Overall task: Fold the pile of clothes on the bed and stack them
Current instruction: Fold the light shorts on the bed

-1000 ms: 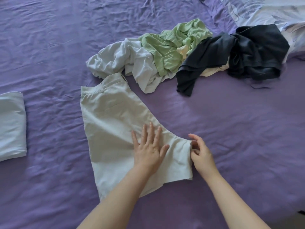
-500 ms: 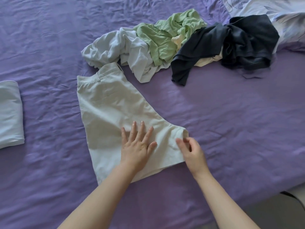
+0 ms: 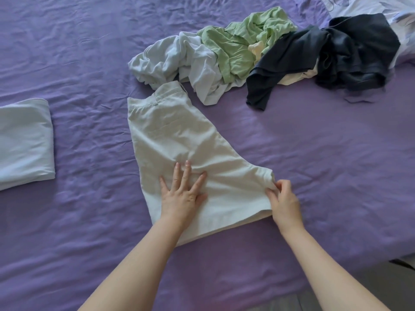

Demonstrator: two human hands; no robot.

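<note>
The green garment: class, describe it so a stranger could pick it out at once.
On the purple bed sheet, find the crumpled pile beyond both hands. The green garment lies in its middle, between a white garment and a dark garment. Nothing else there is green.

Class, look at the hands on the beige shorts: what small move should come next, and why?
Probably lift the pinched leg hem and fold it up toward the waistband. The left hand presses flat on the beige shorts, anchoring them, while the right hand pinches the hem corner; the shorts already lie halved lengthwise on the bed.
</note>
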